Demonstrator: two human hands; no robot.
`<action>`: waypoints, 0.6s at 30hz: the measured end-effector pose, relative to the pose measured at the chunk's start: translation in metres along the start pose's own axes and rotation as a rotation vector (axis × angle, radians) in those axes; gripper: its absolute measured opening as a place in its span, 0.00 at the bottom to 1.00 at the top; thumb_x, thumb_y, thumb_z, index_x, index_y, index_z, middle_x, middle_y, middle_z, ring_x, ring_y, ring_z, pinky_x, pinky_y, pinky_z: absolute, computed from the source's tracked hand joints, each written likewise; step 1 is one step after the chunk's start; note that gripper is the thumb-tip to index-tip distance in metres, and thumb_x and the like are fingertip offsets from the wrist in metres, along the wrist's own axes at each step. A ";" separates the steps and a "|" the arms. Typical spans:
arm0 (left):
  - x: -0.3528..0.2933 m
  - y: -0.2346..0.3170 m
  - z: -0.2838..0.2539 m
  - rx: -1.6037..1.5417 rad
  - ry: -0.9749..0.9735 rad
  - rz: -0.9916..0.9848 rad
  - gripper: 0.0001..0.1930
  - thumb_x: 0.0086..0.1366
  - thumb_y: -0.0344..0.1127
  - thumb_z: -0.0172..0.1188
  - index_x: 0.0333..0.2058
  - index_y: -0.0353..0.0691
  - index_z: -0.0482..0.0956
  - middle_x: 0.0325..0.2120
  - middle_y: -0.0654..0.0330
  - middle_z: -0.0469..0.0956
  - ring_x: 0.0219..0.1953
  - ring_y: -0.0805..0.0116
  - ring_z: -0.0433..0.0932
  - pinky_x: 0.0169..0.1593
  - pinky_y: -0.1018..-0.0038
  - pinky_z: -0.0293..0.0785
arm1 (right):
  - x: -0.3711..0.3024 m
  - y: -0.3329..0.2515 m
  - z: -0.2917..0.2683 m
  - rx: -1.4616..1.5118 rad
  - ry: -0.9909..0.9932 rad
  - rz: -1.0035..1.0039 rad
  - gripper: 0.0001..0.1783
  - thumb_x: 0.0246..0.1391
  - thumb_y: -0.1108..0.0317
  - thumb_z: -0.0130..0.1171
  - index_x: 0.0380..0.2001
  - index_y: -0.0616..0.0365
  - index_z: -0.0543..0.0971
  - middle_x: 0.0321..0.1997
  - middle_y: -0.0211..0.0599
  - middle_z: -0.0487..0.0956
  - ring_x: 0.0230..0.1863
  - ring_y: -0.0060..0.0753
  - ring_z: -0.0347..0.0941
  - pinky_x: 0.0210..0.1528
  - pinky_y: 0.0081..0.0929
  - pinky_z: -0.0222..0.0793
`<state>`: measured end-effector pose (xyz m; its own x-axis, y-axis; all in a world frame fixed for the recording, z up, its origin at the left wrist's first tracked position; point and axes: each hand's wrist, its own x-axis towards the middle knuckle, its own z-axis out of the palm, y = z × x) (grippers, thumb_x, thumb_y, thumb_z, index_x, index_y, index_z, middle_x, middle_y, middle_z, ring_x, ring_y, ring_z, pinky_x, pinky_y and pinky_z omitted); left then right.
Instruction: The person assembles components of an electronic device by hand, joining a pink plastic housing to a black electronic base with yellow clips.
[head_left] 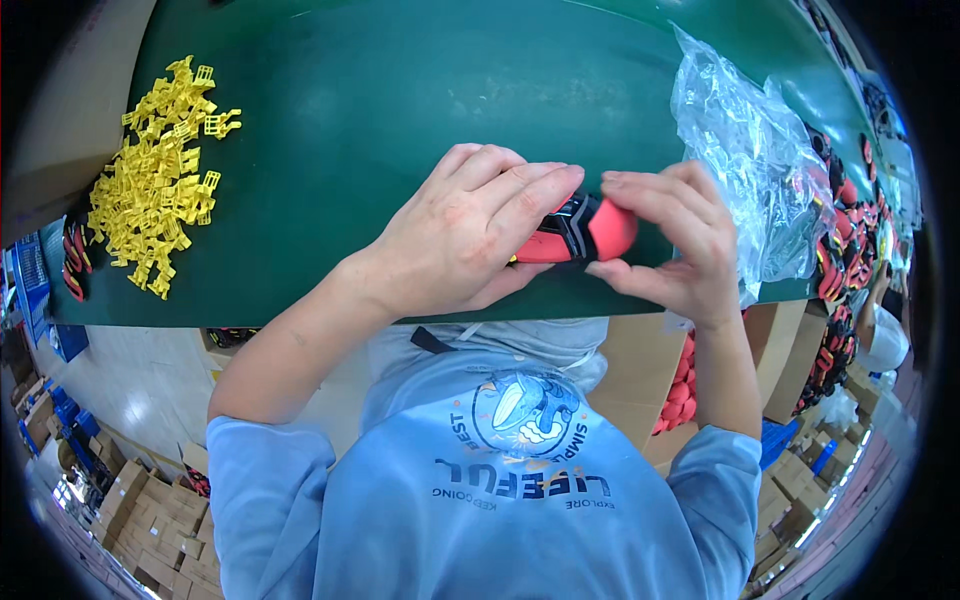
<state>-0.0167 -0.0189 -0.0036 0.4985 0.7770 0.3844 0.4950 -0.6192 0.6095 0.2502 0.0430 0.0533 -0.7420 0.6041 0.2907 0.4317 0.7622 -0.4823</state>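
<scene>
My left hand [470, 225] is wrapped from above around a red-and-black plastic tool body [545, 246] with a small yellow edge. Its palm side and much of the body are hidden. A smooth, rounded red cap [612, 230] sits at the body's right end. The thumb and fingers of my right hand [685, 235] curl around this cap, above and below it. The cap's outer edge is slightly blurred. Both hands are just above the near edge of the green table [400, 90].
Several yellow plastic clips [160, 180] lie heaped at the left. A crumpled clear plastic bag [745, 150] is at the right, beside piled red-and-black parts [850, 235]. Below the table edge, a cardboard box [635, 375] stands near red rounded pieces [681, 390]. Another carton [70, 110] stands far left.
</scene>
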 end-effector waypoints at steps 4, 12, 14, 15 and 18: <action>0.000 0.002 -0.001 0.009 0.006 0.004 0.48 0.49 0.33 0.80 0.69 0.36 0.69 0.60 0.53 0.79 0.58 0.50 0.78 0.61 0.56 0.72 | -0.003 0.005 0.003 0.068 -0.159 0.089 0.33 0.41 0.54 0.82 0.52 0.56 0.87 0.53 0.33 0.89 0.43 0.40 0.80 0.47 0.35 0.78; -0.001 0.002 0.000 0.014 -0.022 0.005 0.49 0.48 0.34 0.81 0.69 0.36 0.69 0.60 0.53 0.80 0.57 0.51 0.78 0.61 0.55 0.72 | -0.013 0.000 0.006 0.043 -0.141 0.143 0.32 0.46 0.54 0.80 0.54 0.55 0.87 0.54 0.37 0.88 0.42 0.41 0.81 0.46 0.34 0.79; 0.001 0.002 0.000 0.020 -0.021 0.014 0.49 0.48 0.34 0.82 0.69 0.36 0.68 0.60 0.52 0.80 0.57 0.51 0.79 0.61 0.55 0.72 | -0.007 0.004 -0.004 0.050 -0.233 0.112 0.31 0.47 0.54 0.79 0.54 0.56 0.86 0.54 0.36 0.88 0.46 0.41 0.82 0.47 0.36 0.80; 0.001 0.003 -0.001 0.026 -0.018 0.016 0.50 0.47 0.34 0.82 0.70 0.36 0.68 0.60 0.52 0.80 0.57 0.51 0.79 0.61 0.55 0.72 | -0.007 0.000 -0.005 0.055 -0.237 0.117 0.31 0.47 0.54 0.79 0.54 0.56 0.86 0.54 0.36 0.88 0.46 0.41 0.82 0.47 0.36 0.80; 0.002 0.004 -0.002 0.031 -0.015 0.021 0.50 0.47 0.34 0.82 0.70 0.36 0.68 0.60 0.53 0.80 0.56 0.52 0.79 0.61 0.56 0.72 | -0.007 -0.009 -0.003 -0.013 -0.198 0.116 0.30 0.48 0.55 0.78 0.53 0.56 0.86 0.54 0.35 0.88 0.46 0.42 0.82 0.49 0.38 0.80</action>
<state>-0.0149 -0.0195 0.0013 0.5191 0.7624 0.3864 0.5062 -0.6385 0.5797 0.2529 0.0326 0.0575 -0.7727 0.6314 0.0650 0.5256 0.6939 -0.4922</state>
